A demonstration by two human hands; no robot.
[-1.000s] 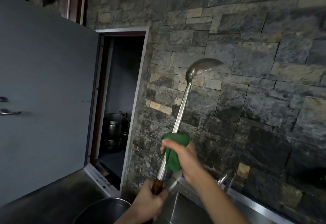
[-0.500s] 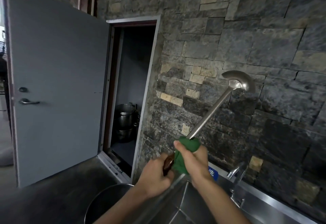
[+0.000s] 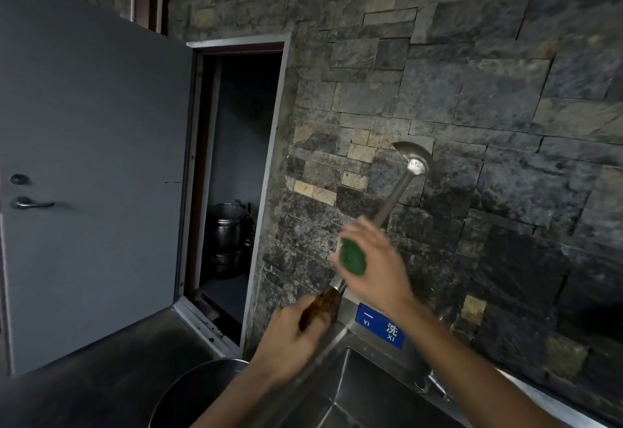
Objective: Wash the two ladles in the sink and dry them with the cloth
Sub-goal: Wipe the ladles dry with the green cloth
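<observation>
A long steel ladle (image 3: 401, 188) with a brown wooden handle points up and to the right, its bowl in front of the stone wall. My left hand (image 3: 290, 343) grips the wooden handle at the low end. My right hand (image 3: 374, 265) is closed on a green cloth (image 3: 352, 255) that is wrapped around the ladle's shaft, a little above the handle. The steel sink (image 3: 354, 390) lies below both hands. Only one ladle is in view.
A round steel pot (image 3: 188, 390) stands on the dark counter left of the sink. A tap (image 3: 435, 380) sits at the sink's back rim, under a blue sign (image 3: 381, 326). A grey door (image 3: 91, 174) stands open at the left, with stacked pots (image 3: 227, 235) in the dark doorway.
The ladle has tilted from nearly upright to leaning right. My right hand with the cloth has slid down and back up the shaft. The view has dropped toward the sink.
</observation>
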